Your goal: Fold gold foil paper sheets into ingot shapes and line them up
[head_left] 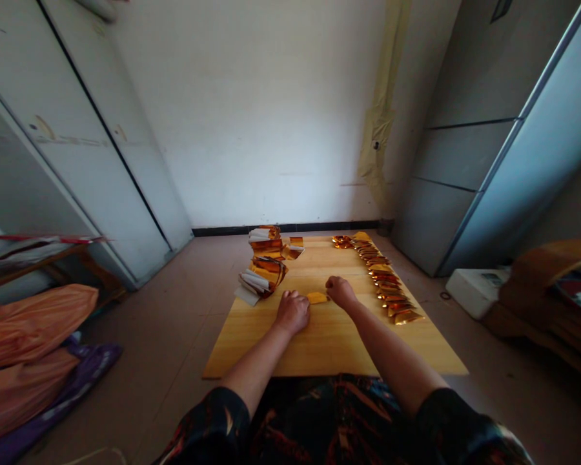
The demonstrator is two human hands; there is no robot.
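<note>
A small folded piece of gold foil paper [317,298] is on the wooden board, between my two hands. My left hand [293,312] is closed at its left end, fingers curled down, the fingertips partly hidden. At the right end, my right hand [341,292] is closed in a pinch on the paper. Left of my hands lie loose stacks of gold foil sheets [266,248] with white backs, and a nearer stack [261,279] fans out. Along the board's right side runs a row of folded gold foil pieces [386,281], packed close together.
The wooden board [339,355] is a low tabletop in front of me. A grey refrigerator [465,148] stands at the right, with a white box [472,292] and wooden furniture [537,290] near it. Orange bags [33,323] lie at the left by a white cabinet [77,129].
</note>
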